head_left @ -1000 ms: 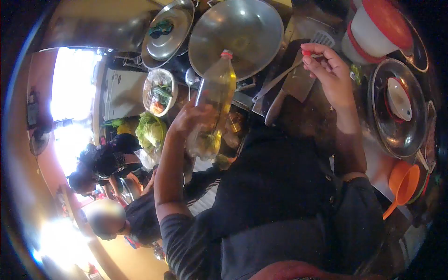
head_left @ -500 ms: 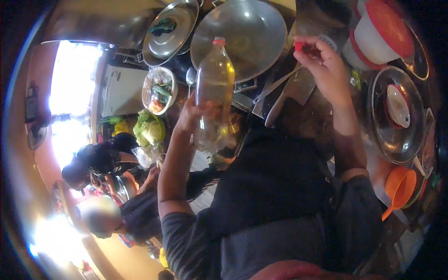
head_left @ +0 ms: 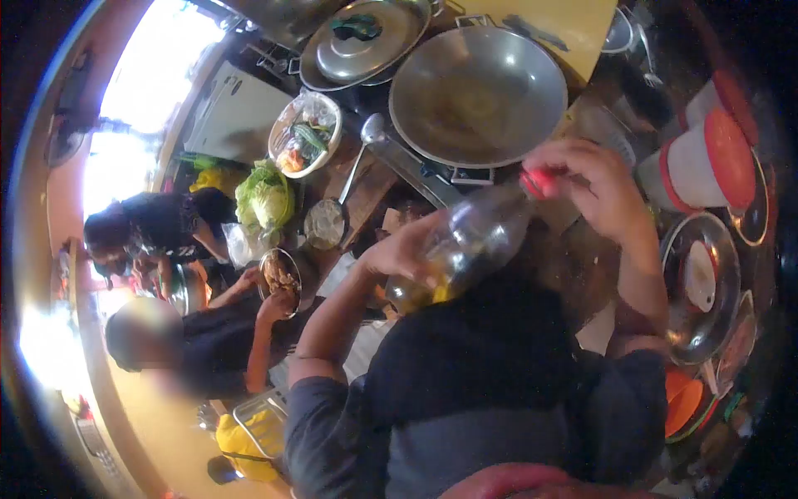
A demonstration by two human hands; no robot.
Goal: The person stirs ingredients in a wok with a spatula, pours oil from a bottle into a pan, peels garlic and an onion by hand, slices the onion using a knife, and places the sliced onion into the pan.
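A clear plastic bottle (head_left: 490,226) with some yellow liquid lies tilted across my chest, its neck toward the right. My left hand (head_left: 409,248) is wrapped round its lower body. At the bottle's mouth, my right hand (head_left: 586,179) pinches the red cap (head_left: 540,184); whether the cap is threaded on cannot be seen. Beyond both hands sits a large metal wok (head_left: 478,91) with a thin film of liquid at its bottom. A metal ladle (head_left: 357,170) lies to the left of the wok.
A lidded pot (head_left: 366,41), a basket of vegetables (head_left: 305,133) and a cabbage (head_left: 264,198) are at the left. One co-worker (head_left: 216,341) holds a bowl of food (head_left: 280,274); another person (head_left: 154,229) is behind. Red-lidded containers (head_left: 706,162) and a basin (head_left: 702,287) stand right.
The bottle has gone from upright to tilted, and my right hand has brought the red cap to its mouth. The view has shifted; the co-worker's bowl now shows.
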